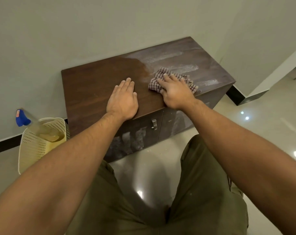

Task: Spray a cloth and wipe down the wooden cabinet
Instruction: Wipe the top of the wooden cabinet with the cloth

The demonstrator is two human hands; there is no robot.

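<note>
**Cloth pressed flat on the cabinet top**

A low wooden cabinet point(93, 85) is seen against a pale wall point(110, 22), standing on a glossy tiled floor point(262, 126). A checked cloth point(188, 80) lies on the cabinet top, towards its right half and near the front edge. The cloth is pressed down by the right hand point(175, 92), whose fingers are laid out straight and spread over it; it is not gripped or pinched. The left hand point(122, 97) is laid palm-down on the bare top just left of the cloth, fingers straight and together, nothing held.

The left part of the top is shown dark and clean. The right part, behind and beside the cloth, is covered with a greyish film marked by pale streaks. The line between the two parts runs just left of the cloth. Pale smears are also seen on the cabinet doors, where a metal handle point(154, 124) is fixed.

To the left of the cabinet a cream perforated basket point(33, 150) stands on the floor by the wall. A spray bottle point(22, 118) with a blue head is leaned inside it, yellowish liquid visible in its clear body. Olive trousers point(203, 192) are seen at the bottom of the view.
</note>
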